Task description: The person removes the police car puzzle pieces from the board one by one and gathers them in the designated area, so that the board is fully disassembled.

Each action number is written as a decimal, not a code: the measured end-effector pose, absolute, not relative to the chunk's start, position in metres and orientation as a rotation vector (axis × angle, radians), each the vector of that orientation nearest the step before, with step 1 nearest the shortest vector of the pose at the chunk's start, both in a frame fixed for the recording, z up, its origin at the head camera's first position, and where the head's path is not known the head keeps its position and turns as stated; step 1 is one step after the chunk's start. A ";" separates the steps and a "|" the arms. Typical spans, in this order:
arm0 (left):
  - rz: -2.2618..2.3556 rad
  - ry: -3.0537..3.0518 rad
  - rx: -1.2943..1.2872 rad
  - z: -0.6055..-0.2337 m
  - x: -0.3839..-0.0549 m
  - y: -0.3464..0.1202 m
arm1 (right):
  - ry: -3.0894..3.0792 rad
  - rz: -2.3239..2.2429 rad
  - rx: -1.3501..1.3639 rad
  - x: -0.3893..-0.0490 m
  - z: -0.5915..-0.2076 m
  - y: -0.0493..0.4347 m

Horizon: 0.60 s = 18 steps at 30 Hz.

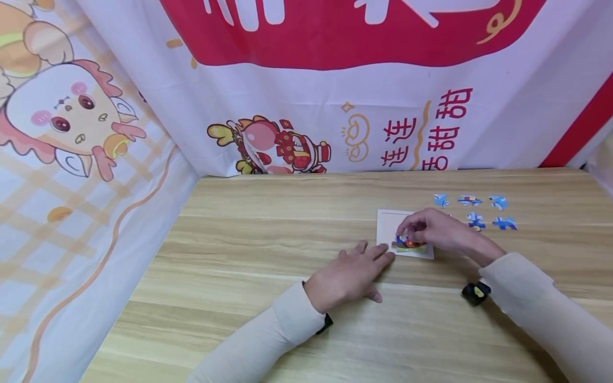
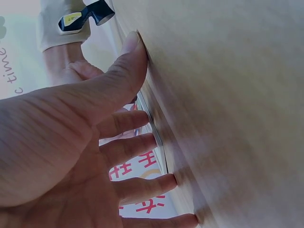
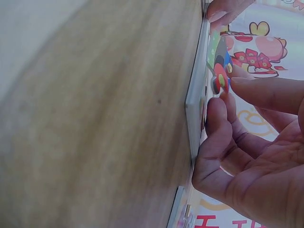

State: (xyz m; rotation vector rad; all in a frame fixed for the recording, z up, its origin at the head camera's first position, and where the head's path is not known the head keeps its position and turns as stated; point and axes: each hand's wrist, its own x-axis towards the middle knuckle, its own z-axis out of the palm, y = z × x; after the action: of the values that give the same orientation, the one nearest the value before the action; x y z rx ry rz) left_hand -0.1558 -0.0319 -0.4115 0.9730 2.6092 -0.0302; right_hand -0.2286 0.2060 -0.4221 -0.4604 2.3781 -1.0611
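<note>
A small white puzzle frame (image 1: 381,226) lies on the table, with joined colourful puzzle pieces (image 1: 413,246) along its near side. Above them, my right hand (image 1: 438,231) pinches a puzzle piece (image 3: 221,78), red with dark and yellow parts, between thumb and fingers. In the right wrist view the piece is tilted close over the frame, and the curled fingers rest by the frame's edge. My left hand (image 1: 351,271) lies spread on the table, its fingertips (image 1: 384,255) at the frame's near left corner. The hand hides part of the frame's far right.
Several loose blue puzzle pieces (image 1: 469,200) lie in two rows right of the frame, one mostly hidden behind my right hand. The wooden table (image 1: 268,229) ends at a printed cloth (image 1: 297,106) at the back and another cloth (image 1: 72,213) on the left.
</note>
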 end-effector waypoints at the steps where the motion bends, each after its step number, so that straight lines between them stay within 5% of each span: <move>1: -0.033 2.611 0.974 -0.412 -0.156 -0.032 | 2.375 -1.064 -0.458 -0.228 -0.422 0.206; 18: -0.033 2.592 0.961 -0.410 -0.157 -0.031 | 2.364 -1.091 -0.438 -0.227 -0.423 0.207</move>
State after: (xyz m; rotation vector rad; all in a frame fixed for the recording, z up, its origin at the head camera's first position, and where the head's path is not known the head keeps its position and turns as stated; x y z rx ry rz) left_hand -0.1568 -0.0306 -0.4103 0.9615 2.5918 -0.0326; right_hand -0.2271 0.2065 -0.4225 -0.4379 2.3642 -1.0912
